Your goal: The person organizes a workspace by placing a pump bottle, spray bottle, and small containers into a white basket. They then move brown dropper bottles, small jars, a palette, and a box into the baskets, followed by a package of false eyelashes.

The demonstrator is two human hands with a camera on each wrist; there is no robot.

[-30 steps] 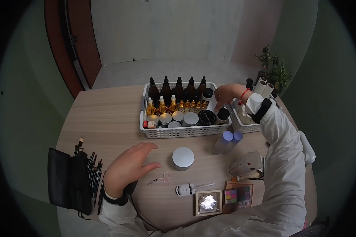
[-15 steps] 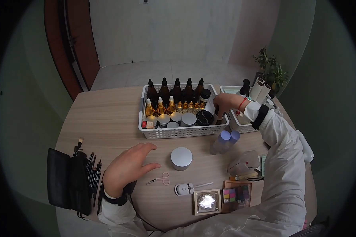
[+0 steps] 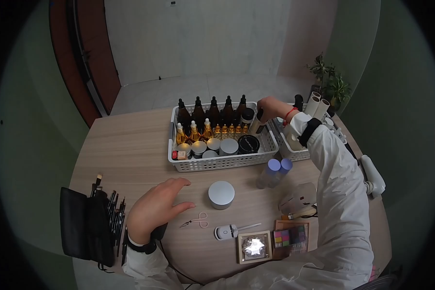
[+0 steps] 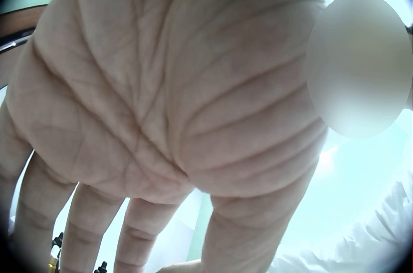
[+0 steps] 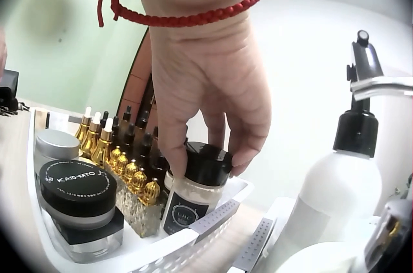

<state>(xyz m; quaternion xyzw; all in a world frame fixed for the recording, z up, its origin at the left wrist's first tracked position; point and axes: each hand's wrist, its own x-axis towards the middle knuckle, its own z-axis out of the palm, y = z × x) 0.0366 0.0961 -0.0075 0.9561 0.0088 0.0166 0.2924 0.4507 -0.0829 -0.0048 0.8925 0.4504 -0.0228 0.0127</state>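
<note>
My right hand [image 3: 271, 108] reaches into the white basket [image 3: 217, 166], at its right side. Its thumb and fingers grip the black lid of a small jar [image 5: 189, 203] with a dark label, upright inside the basket wall in the right wrist view. Left of that jar is a flat black-lidded jar [image 5: 79, 186]; gold-topped small bottles [image 5: 132, 175] stand behind. Over the table's left half hangs my left hand [image 3: 155, 207], fingers spread, holding nothing. A silver-lidded round jar [image 3: 221, 195] and pink-handled scissors [image 3: 203, 220] lie to its right.
Amber dropper bottles [image 3: 198, 115] fill the basket's back row. A second basket with a white pump bottle [image 5: 332, 189] adjoins on the right. Purple-capped bottles [image 3: 273, 166], an eyeshadow palette [image 3: 290, 237] and a brush case [image 3: 75, 222] are on the table.
My right hand came down onto the black-lidded jar at the basket's front right corner, gripped it and moved it back along the right side. My left hand stayed nearly still.
</note>
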